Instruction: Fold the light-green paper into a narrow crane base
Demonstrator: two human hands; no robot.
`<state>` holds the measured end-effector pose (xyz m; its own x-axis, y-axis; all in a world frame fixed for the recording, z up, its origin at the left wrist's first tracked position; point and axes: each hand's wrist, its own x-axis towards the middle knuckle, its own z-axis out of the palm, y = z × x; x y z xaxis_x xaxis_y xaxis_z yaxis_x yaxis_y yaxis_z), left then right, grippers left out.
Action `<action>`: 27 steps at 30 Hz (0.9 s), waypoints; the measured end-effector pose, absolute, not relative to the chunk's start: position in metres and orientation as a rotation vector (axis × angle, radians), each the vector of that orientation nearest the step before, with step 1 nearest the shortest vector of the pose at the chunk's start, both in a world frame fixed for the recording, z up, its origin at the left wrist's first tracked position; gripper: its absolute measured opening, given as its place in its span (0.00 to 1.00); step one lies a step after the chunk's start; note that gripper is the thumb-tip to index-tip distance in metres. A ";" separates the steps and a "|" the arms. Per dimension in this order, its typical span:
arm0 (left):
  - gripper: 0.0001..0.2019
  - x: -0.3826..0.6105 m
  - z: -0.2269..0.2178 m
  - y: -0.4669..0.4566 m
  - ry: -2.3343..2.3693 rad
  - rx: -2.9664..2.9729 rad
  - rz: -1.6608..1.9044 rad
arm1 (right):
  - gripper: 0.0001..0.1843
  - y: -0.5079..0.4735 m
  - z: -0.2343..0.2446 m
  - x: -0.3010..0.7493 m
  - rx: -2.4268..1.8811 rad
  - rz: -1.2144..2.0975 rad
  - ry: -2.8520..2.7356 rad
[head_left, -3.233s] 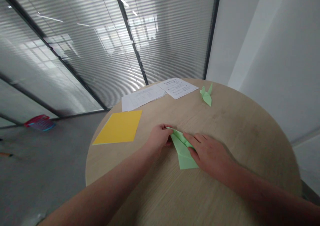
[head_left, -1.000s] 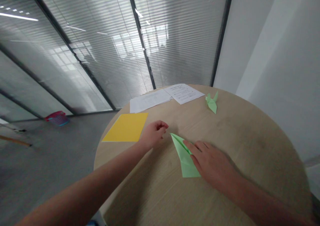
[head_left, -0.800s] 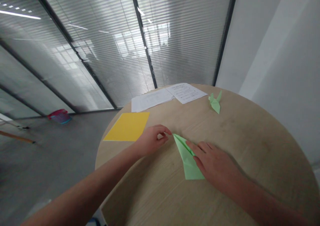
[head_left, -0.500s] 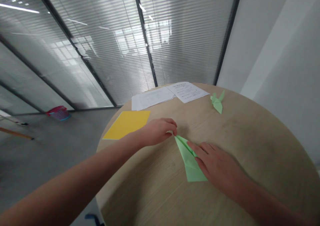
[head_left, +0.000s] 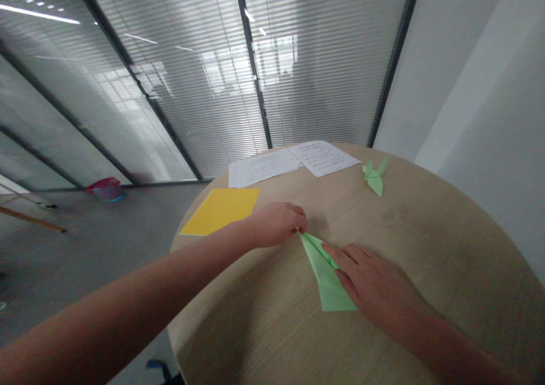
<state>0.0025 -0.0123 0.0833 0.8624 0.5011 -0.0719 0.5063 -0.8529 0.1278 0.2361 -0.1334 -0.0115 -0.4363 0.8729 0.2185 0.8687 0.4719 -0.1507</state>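
Note:
A sheet of light green origami paper (head_left: 330,291), partly folded, lies on the round wooden table (head_left: 289,339). At its far, pointed corner my left hand (head_left: 279,224) is closed, pinching the tip between thumb and fingers. My right hand (head_left: 368,277) rests flat with fingers stretched out over the paper's right side, pressing along a narrow folded strip. Part of the sheet is hidden beneath that hand.
A folded green paper figure (head_left: 374,180) sits at the table's far right. Printed white sheets (head_left: 326,157) lie along the far edge, and yellow paper (head_left: 223,210) is at the left. On the floor stands a pink and blue basket (head_left: 108,189).
The view has shifted slightly, so everything sits a little further right. Both hands keep almost the same places on the green paper.

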 end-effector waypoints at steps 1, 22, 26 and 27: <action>0.11 0.003 0.083 -0.012 0.784 2.917 -0.067 | 0.27 -0.133 -0.012 0.236 -1.485 0.018 -2.455; 0.08 0.005 0.081 -0.007 0.791 2.899 -0.150 | 0.26 -0.132 -0.014 0.241 -1.428 0.031 -2.433; 0.08 0.007 0.079 -0.009 0.792 2.866 -0.145 | 0.26 -0.132 -0.012 0.242 -1.425 0.038 -2.435; 0.07 0.007 0.078 -0.010 0.795 2.852 -0.135 | 0.26 -0.131 -0.012 0.242 -1.428 0.046 -2.440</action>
